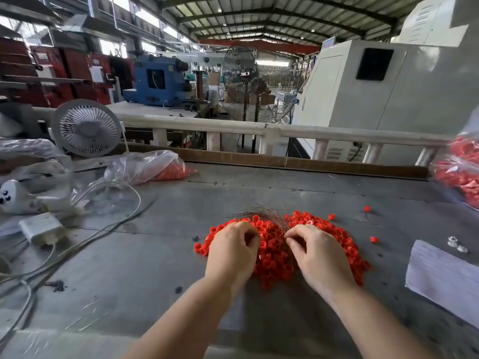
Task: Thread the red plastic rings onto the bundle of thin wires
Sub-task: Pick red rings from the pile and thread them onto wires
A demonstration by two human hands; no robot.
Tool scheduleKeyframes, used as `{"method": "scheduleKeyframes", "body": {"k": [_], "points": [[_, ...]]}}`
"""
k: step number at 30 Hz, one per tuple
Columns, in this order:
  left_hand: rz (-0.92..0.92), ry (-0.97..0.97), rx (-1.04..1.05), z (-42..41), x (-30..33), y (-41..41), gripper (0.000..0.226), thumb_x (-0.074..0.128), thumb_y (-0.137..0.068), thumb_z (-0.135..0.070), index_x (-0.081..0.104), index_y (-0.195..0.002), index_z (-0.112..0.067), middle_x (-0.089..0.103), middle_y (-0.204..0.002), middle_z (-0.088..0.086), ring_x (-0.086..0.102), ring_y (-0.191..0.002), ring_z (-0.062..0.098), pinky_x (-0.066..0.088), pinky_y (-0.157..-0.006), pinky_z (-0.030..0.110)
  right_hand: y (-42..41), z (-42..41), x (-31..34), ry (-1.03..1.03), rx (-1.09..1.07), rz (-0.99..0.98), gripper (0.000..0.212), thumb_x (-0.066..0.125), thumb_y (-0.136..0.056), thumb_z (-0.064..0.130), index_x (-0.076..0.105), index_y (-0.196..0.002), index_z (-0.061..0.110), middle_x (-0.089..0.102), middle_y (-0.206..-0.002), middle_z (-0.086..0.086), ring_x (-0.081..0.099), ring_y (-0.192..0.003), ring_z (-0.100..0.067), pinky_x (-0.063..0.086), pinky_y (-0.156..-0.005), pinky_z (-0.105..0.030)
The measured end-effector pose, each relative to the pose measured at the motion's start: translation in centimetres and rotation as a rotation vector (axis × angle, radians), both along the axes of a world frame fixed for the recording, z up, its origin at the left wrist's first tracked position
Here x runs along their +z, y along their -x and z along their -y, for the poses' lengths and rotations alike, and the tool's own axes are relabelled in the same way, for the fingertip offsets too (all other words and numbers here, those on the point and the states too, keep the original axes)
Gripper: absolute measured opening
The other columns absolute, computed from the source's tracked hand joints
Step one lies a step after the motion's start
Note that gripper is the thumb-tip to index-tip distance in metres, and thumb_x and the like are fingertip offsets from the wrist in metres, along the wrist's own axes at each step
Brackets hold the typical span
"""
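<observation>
Head view: a heap of small red plastic rings (pixel 274 244), short glossy cylinders, lies on the grey, scuffed bench (pixel 160 255). A fan of thin wires (pixel 264 215) splays out at the heap's far edge. Left hand (pixel 232 248) rests on the heap, fingers curled; what it holds cannot be told. Right hand (pixel 315 251) likewise, fingertips pinched together near the wires. Crinkled clear bag of rings (pixel 153 167) sits far left.

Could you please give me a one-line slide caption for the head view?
Both hands, left hand and right hand, work over a pile of red rings and thin wires on a grey workbench.
</observation>
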State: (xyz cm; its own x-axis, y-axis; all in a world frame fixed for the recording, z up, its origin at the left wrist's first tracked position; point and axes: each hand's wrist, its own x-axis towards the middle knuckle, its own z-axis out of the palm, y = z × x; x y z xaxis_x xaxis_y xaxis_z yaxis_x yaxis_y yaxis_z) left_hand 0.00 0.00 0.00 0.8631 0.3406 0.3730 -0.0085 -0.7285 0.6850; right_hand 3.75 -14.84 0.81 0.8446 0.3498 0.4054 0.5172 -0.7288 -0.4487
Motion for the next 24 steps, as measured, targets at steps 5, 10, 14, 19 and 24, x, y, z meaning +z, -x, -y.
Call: {"method": "scheduleKeyframes", "body": {"k": [5,10,14,19,24], "points": [[0.068,-0.058,0.029,-0.2,-0.9,-0.1,0.01,0.059,-0.089,-0.021,0.068,-0.092,-0.018,0.063,-0.09,-0.007,0.054,-0.088,0.012,0.031,-0.071,0.015,-0.2,0.0,-0.8,-0.033,-0.021,0.089,0.005,0.066,-0.084,0.008,0.07,-0.084,0.011,0.065,-0.083,0.0,0.06,-0.084,-0.021,0.036,-0.074,-0.022],[0.087,-0.09,0.012,-0.1,-1.5,-0.1,0.02,0.062,-0.086,-0.035,0.067,-0.101,-0.022,0.057,-0.097,-0.009,0.049,-0.099,0.012,0.033,-0.082,0.017,-0.3,0.1,-1.4,-0.066,0.002,0.136,0.007,0.069,-0.08,0.003,0.069,-0.08,0.01,0.063,-0.075,0.001,0.059,-0.075,-0.02,0.034,-0.068,-0.018],[0.016,-0.155,0.009,0.1,-1.5,-0.3,0.031,0.063,-0.082,-0.047,0.065,-0.109,-0.032,0.052,-0.104,-0.012,0.045,-0.106,0.009,0.034,-0.085,0.019,-0.3,0.0,-1.6,-0.078,0.017,0.13,0.007,0.069,-0.081,0.004,0.07,-0.081,0.011,0.063,-0.076,0.002,0.059,-0.075,-0.019,0.036,-0.069,-0.02],[-0.007,-0.147,-0.013,0.0,-1.3,-0.7,0.021,0.065,-0.084,-0.039,0.068,-0.103,-0.031,0.043,-0.095,-0.014,0.045,-0.104,0.01,0.029,-0.081,0.017,-0.3,0.1,-1.6,-0.076,0.034,0.126,0.007,0.069,-0.081,0.004,0.07,-0.081,0.011,0.063,-0.076,0.004,0.059,-0.075,-0.018,0.035,-0.068,-0.016],[0.045,-0.139,-0.045,-0.3,-1.4,-0.5,0.015,0.067,-0.083,-0.032,0.065,-0.095,-0.024,0.045,-0.094,-0.014,0.043,-0.101,0.011,0.027,-0.082,0.016,-0.3,0.2,-1.5,-0.119,0.028,0.131,0.01,0.066,-0.083,0.002,0.071,-0.086,0.01,0.067,-0.082,0.002,0.062,-0.081,-0.017,0.039,-0.074,-0.017]]}}
